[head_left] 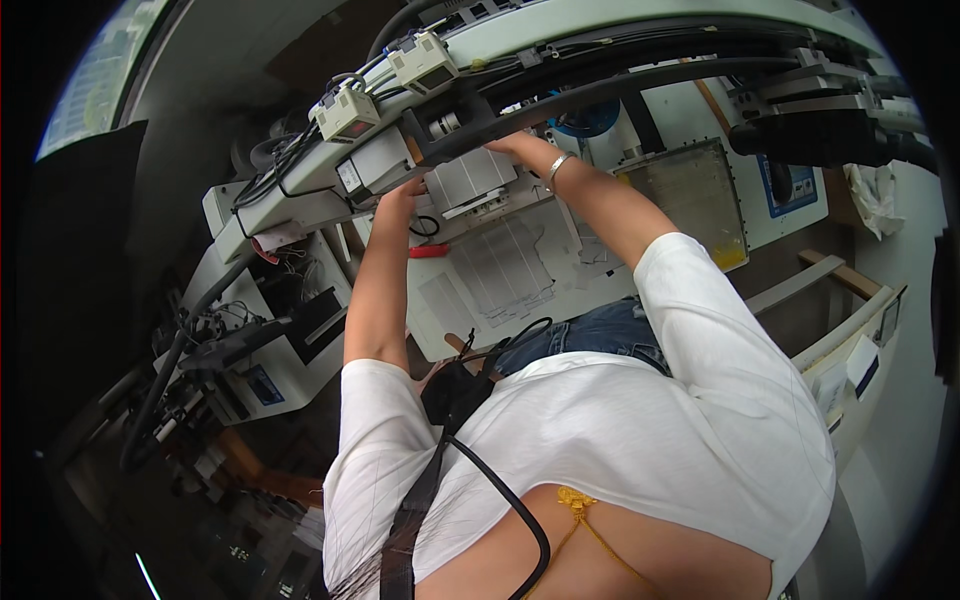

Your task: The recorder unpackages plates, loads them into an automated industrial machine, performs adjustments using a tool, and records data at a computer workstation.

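Both my arms reach forward under a long machine beam (590, 85). My left hand (408, 187) is at the left side of a flat grey metal plate (472, 180), and the beam hides most of its fingers. Beyond the plate's far right corner is my right hand (512, 143), its fingers also covered by the beam. Whether either hand holds something cannot be seen. A thin sheet with pale lines (500, 268) lies on the white worktop (428, 318) closer to me. Beside it, toward the left, is a red object (428, 251).
Two beige sensor boxes (347, 112) and cables sit on the beam above my hands. To the right stands a framed screen-like panel (690, 195). A white plastic bag (876, 200) hangs at the far right. More machinery (265, 350) with cables stands at left.
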Demonstrator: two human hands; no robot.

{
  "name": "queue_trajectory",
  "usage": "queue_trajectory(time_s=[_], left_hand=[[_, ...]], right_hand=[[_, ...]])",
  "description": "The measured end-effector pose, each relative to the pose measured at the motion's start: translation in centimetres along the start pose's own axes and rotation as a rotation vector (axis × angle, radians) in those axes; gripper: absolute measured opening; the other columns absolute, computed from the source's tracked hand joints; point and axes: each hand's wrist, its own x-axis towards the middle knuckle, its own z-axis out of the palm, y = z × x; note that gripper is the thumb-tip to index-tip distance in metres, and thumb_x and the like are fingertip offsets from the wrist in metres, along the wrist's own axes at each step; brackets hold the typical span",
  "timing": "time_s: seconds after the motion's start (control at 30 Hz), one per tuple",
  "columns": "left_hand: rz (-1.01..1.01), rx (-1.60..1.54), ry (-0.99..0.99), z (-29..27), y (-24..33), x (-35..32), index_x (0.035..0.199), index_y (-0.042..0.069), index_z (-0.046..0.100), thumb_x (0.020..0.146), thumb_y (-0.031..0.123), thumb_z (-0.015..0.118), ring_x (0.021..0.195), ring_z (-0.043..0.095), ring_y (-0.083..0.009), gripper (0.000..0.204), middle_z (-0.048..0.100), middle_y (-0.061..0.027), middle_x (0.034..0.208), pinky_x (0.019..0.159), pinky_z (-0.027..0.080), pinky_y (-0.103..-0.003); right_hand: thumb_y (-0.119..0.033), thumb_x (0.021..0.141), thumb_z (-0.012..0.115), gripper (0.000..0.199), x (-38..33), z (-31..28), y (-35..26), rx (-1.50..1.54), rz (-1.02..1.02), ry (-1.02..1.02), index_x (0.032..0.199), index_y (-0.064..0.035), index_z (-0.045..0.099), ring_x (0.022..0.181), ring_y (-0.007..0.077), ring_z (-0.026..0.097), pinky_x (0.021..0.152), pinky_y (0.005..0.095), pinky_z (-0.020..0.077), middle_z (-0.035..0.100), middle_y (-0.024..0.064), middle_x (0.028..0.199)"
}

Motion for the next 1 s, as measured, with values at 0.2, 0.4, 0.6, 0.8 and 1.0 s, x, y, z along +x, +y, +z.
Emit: queue_trajectory(time_s=[0.2, 0.4, 0.6, 0.8, 1.0], left_hand=[[0.856, 0.305, 0.536, -1.4, -3.8, 6.4, 0.124, 0.008, 0.052, 0.077, 0.038, 0.067, 0.117, 0.047, -0.0288, 0.058, 0.049, -0.0076, 0.130, 0.106, 0.022, -0.043], [0.922, 0.335, 0.308, -6.7, -4.0, 7.6, 0.125, 0.008, 0.051, 0.078, 0.044, 0.064, 0.117, 0.047, -0.0292, 0.061, 0.048, -0.0106, 0.131, 0.104, 0.016, -0.057], [0.970, 0.774, 0.722, 2.9, -4.9, 3.2, 0.122, 0.004, 0.052, 0.077, 0.050, 0.062, 0.116, 0.049, -0.0304, 0.065, 0.050, -0.0171, 0.127, 0.096, 0.032, -0.057], [1.150, 0.853, 1.017, -1.8, -10.5, 2.6, 0.113, -0.001, 0.058, 0.079, 0.049, 0.058, 0.104, 0.058, -0.0296, 0.060, 0.063, -0.0181, 0.107, 0.089, 0.043, -0.034], [1.628, 0.757, -0.186, 14.1, -29.3, -11.4, 0.092, 0.005, 0.060, 0.087, 0.025, 0.061, 0.079, 0.053, -0.0116, 0.021, 0.056, -0.0020, 0.083, 0.073, 0.041, -0.024]], right_hand=[[-0.014, 0.076, 0.054, 0.055, 2.1, 2.3, 2.5, -0.088, -0.033, 0.043, 0.130, -0.0063, 0.046, 0.121, 0.0293, 0.047, 0.099, 0.0349, 0.0374, 0.049, 0.0170, 0.130], [-0.016, 0.075, 0.054, 0.059, 5.1, 4.8, 3.6, -0.194, -0.093, 0.088, 0.132, -0.0025, 0.042, 0.118, 0.0298, 0.049, 0.097, 0.0351, 0.0392, 0.050, 0.0177, 0.128], [-0.017, 0.075, 0.054, 0.064, 7.1, 4.7, 6.9, -0.317, -0.067, 0.203, 0.135, 0.0012, 0.037, 0.115, 0.0303, 0.052, 0.096, 0.0353, 0.0410, 0.052, 0.0184, 0.126], [-0.024, 0.074, 0.055, 0.085, -6.5, 0.5, -5.6, -0.051, 0.139, 0.092, 0.132, 0.0197, 0.011, 0.105, 0.0397, 0.055, 0.090, 0.0392, 0.0459, 0.054, 0.0285, 0.116], [-0.017, 0.081, 0.061, 0.052, -25.2, -2.5, -3.7, 0.185, -0.213, 0.350, 0.128, -0.0066, 0.042, 0.111, 0.0270, 0.055, 0.085, 0.0329, 0.0458, 0.056, 0.0146, 0.121]])
